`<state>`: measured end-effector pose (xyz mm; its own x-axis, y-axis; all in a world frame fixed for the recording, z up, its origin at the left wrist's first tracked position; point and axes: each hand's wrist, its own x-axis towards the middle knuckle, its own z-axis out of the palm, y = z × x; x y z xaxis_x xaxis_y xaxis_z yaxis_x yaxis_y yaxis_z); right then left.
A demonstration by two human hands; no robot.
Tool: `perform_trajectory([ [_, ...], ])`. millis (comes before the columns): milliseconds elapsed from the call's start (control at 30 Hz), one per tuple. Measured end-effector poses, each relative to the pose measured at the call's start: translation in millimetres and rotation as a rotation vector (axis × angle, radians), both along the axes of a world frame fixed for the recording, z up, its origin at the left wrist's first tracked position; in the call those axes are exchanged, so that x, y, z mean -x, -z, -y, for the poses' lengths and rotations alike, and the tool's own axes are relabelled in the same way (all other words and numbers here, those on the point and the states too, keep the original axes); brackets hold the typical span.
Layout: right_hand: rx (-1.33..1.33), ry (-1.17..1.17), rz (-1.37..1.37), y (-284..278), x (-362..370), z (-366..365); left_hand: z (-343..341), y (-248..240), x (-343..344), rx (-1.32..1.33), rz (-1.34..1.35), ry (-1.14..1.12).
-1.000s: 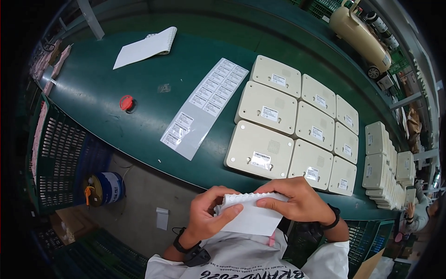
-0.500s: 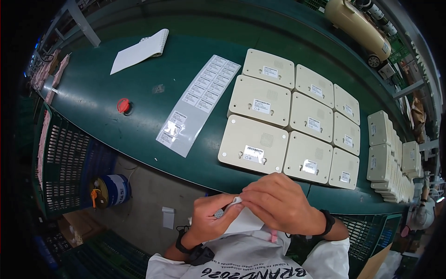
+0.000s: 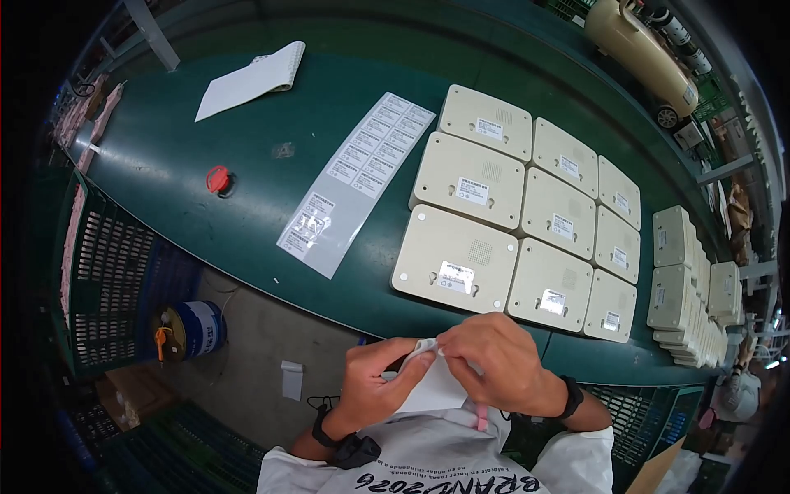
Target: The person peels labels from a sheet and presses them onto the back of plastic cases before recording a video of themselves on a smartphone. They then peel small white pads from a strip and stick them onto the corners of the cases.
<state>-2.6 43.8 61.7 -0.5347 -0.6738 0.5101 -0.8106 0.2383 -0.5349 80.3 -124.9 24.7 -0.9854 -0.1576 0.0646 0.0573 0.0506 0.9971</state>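
Close to my body, above the table's front edge, my left hand [image 3: 383, 383] grips a white sheet [image 3: 434, 389], its upper edge bent over between thumb and fingers. My right hand [image 3: 504, 362] is pinched at that bent edge; what its fingertips hold is too small to make out. Just beyond my hands lies a cream plastic housing [image 3: 436, 247], with a white label and round white pads at some corners. It is the near left one of several similar labelled housings [image 3: 555, 284] in tight rows.
A partly used label sheet [image 3: 341, 226] lies left of the housings. Farther left are a red round item [image 3: 218, 179] and a white pad [image 3: 251, 86]. More housings [image 3: 671, 288] are stacked at the right. Green crates [image 3: 107, 288] and a blue drum [image 3: 193, 329] stand below the table.
The bent edge of the sheet now shows more between my hands. My right fingertips have shifted slightly right, away from the left thumb. The view has moved a little; the housings lie as before.
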Motion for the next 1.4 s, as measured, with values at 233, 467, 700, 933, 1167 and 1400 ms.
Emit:
perform_trajectory([
  [233,-0.050,-0.015,0.128,-20,17,5,15,10,4,-0.086,0.119,-0.012],
  [467,-0.060,0.167,0.476,-21,163,27,42,37,19,-0.334,0.223,0.027],
  [700,-0.265,0.057,0.621,-7,169,57,50,30,25,-0.301,0.219,0.101],
  [933,-0.252,0.009,0.616,1,167,56,53,39,25,-0.283,0.160,0.128],
  [1167,-0.272,0.005,0.517,3,165,54,52,37,25,-0.276,0.139,0.132],
  [1400,-0.501,-0.104,-0.128,-10,155,55,52,40,24,-0.288,0.135,0.136],
])
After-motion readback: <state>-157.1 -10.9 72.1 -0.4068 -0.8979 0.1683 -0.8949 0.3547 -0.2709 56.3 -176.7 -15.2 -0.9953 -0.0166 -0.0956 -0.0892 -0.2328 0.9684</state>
